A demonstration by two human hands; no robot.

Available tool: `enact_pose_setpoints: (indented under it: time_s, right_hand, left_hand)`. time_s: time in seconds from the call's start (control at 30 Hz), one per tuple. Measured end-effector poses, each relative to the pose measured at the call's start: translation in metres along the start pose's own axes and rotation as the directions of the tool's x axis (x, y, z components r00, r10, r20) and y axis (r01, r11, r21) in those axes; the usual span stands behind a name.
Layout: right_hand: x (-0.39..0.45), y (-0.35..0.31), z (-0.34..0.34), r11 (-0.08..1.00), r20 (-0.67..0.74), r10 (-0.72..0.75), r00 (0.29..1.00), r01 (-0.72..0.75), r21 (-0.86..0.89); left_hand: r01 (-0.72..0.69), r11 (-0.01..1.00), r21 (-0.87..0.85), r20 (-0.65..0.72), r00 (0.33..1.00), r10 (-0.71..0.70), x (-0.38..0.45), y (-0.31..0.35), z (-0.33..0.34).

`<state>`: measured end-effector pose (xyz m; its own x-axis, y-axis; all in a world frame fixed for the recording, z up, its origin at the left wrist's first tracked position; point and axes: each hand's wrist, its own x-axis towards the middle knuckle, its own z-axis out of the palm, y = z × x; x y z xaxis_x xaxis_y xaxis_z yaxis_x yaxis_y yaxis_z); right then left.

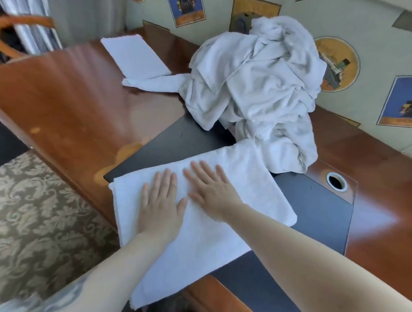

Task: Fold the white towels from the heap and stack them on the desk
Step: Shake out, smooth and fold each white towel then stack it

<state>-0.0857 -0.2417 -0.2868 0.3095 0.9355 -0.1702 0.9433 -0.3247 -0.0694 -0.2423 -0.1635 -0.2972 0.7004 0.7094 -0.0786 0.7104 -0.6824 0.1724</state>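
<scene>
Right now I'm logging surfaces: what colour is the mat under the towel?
Black, a plain mat; head view shows it.

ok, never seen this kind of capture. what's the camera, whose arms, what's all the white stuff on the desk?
There is no robot here: a person wears one wide-angle camera on the head, looking forward and down, so the arms are that person's own. The left hand and right hand lie flat, fingers straight, pressing on a white towel spread at the near edge of the wooden desk, partly over a dark inlay. Nothing is gripped. Behind it sits the heap of unfolded towels, and at the far left lies one folded towel. The round hole to the right looks like a cable port.
</scene>
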Motion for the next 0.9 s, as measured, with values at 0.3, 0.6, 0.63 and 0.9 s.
enact_pose_setpoints:
  time_s: [0.3,0.6,0.63,0.9]
  right_hand:
    - [0.035,0.073,-0.011,0.979,0.013,0.204,0.979,-0.204,0.004]
    - [-0.072,0.081,0.016,0.645,0.072,0.694,0.716,-0.663,0.380]
    - [-0.081,0.078,0.018,0.628,0.067,0.710,0.701,-0.675,0.387]
    - [-0.154,0.041,0.032,0.208,0.074,0.899,0.432,-0.570,0.795]
  left_hand:
    - [0.165,0.984,-0.060,-0.021,0.986,-0.167,0.008,-0.009,0.007]
    - [0.144,0.989,-0.044,-0.043,0.988,-0.146,-0.010,-0.043,-0.004]
    - [0.144,0.987,-0.072,-0.042,0.988,-0.147,-0.013,-0.047,-0.004]
    - [0.177,0.769,-0.615,0.019,0.978,-0.209,-0.065,-0.066,0.006]
